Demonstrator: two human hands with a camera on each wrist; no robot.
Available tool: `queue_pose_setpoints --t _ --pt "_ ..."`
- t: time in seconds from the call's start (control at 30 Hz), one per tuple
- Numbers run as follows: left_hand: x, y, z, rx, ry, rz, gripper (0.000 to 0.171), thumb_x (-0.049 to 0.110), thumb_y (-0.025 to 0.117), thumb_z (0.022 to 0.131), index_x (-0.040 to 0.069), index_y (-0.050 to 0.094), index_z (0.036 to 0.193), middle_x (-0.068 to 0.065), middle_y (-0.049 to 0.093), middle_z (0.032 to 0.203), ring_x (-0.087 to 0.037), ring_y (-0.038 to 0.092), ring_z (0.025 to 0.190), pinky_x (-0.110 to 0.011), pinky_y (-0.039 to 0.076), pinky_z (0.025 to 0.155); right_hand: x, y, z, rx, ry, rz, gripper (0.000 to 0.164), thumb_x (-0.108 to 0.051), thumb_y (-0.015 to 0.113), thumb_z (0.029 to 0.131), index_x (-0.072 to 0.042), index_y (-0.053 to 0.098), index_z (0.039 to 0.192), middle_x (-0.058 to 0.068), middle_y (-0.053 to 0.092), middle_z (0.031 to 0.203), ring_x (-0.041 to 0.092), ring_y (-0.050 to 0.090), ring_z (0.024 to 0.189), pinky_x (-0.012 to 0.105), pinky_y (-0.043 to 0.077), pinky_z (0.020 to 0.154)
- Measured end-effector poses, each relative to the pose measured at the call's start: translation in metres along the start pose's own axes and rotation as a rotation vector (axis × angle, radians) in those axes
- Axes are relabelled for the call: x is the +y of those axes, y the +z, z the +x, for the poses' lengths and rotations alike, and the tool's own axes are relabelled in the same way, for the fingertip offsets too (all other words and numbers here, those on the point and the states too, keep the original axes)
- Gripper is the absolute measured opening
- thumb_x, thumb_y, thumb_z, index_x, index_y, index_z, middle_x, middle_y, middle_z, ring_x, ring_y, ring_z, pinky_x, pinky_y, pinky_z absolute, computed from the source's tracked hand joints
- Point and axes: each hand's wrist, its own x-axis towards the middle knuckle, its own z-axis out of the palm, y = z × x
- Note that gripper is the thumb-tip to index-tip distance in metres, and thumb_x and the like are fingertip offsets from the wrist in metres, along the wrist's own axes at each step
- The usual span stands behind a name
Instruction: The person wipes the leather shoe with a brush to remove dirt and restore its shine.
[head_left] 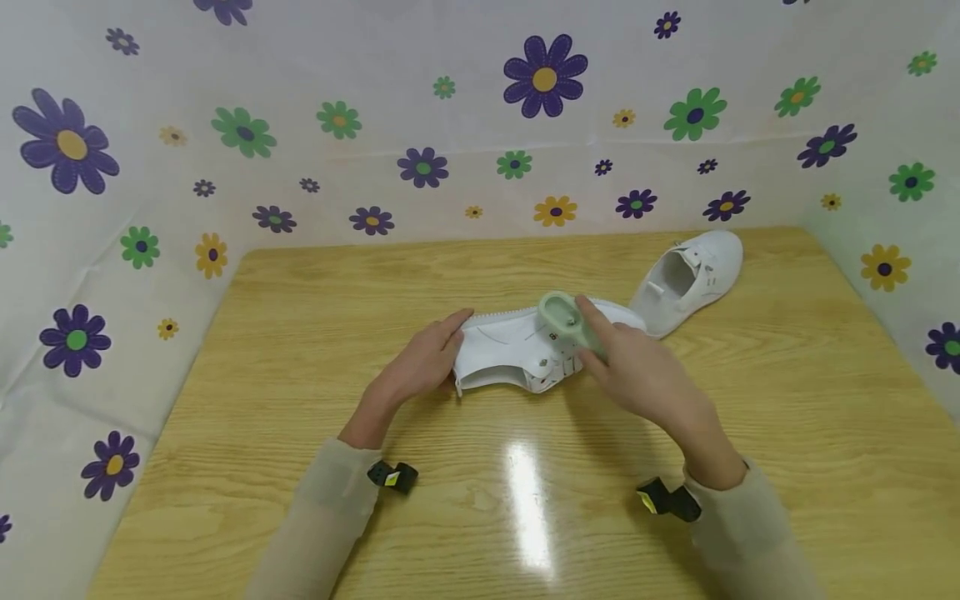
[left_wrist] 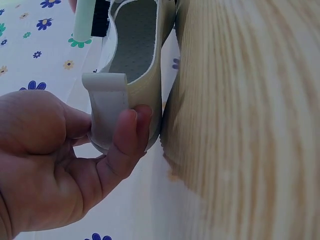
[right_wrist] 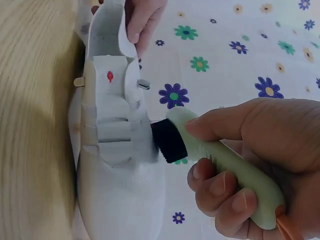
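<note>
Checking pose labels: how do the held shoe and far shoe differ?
The held shoe lies on its side; the far shoe appears to rest on its sole. The left hand grips the held shoe; no hand touches the far shoe. Both are white.

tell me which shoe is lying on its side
The shoe the left hand grips: its opening faces sideways, while the other shoe, farther right, sits upright, opening up.

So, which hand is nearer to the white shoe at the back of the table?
Right. The right hand, gripping a green brush, is in front and left of that shoe; the left hand is farther left, on the other shoe.
</note>
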Motion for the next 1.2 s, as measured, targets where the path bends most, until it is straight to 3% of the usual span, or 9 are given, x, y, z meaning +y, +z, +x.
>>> queue_pose_setpoints --t 0.23,0.37,0.5,0.57,0.8,1.0,1.2 --pt "0.0 0.0 -0.001 0.009 -0.006 -0.01 0.048 0.016 0.03 0.109 0.008 0.027 0.157 -0.024 0.059 0.122 -0.02 0.057 0.055 -0.034 0.052 0.059 -0.012 0.026 0.013 -0.027 -0.089 0.01 0.068 -0.025 0.058 0.101 -0.011 0.023 0.158 0.012 0.062 0.088 0.018 0.053 0.063 0.031 0.043 0.055" --pt "-0.001 0.002 0.001 0.012 0.007 0.0 0.048 0.016 0.03 0.109 0.008 0.027 0.157 -0.022 0.062 0.112 -0.018 0.057 0.054 -0.033 0.052 0.059 -0.023 0.04 0.016 -0.034 -0.144 -0.014 0.068 -0.025 0.059 0.101 -0.01 0.024 0.158 0.02 0.067 0.104 0.026 0.064 0.074 0.039 0.052 0.064" --pt "-0.001 0.002 0.001 0.012 0.006 -0.001 0.048 0.015 0.03 0.109 0.007 0.028 0.156 -0.018 0.062 0.09 -0.018 0.057 0.053 -0.033 0.052 0.056 -0.029 0.046 0.017 -0.051 -0.203 -0.035 0.067 -0.024 0.06 0.1 -0.012 0.028 0.157 0.017 0.066 0.094 0.024 0.062 0.067 0.039 0.051 0.061" --pt "-0.001 0.002 0.0 0.012 0.0 -0.003 0.048 0.015 0.03 0.109 0.008 0.028 0.156 -0.017 0.06 0.084 -0.018 0.057 0.053 -0.034 0.052 0.056 -0.029 0.045 0.016 -0.063 -0.21 -0.018 0.066 -0.023 0.061 0.1 -0.014 0.029 0.157 0.01 0.061 0.085 0.018 0.053 0.06 0.034 0.046 0.055" --pt "0.001 0.001 -0.002 0.024 -0.01 0.02 0.048 0.016 0.03 0.109 0.009 0.028 0.157 -0.023 0.062 0.107 -0.018 0.056 0.055 -0.033 0.051 0.06 -0.011 0.022 0.011 -0.027 -0.109 0.011 0.066 -0.024 0.06 0.1 -0.013 0.029 0.157 0.012 0.063 0.089 0.018 0.052 0.063 0.031 0.044 0.056" --pt "0.003 0.001 -0.003 0.027 -0.013 0.01 0.048 0.015 0.03 0.109 0.01 0.026 0.157 -0.024 0.061 0.111 -0.02 0.056 0.056 -0.033 0.051 0.058 0.009 0.0 0.006 -0.019 -0.016 0.029 0.067 -0.024 0.058 0.1 -0.009 0.026 0.157 0.011 0.062 0.091 0.02 0.054 0.066 0.032 0.043 0.055" --pt "0.001 0.001 0.0 0.021 -0.001 0.027 0.049 0.014 0.03 0.109 0.008 0.026 0.157 -0.024 0.061 0.11 -0.02 0.056 0.053 -0.033 0.051 0.057 0.005 0.008 0.006 -0.03 0.002 0.037 0.066 -0.025 0.056 0.102 -0.009 0.024 0.157 0.013 0.061 0.093 0.019 0.053 0.062 0.03 0.041 0.051"
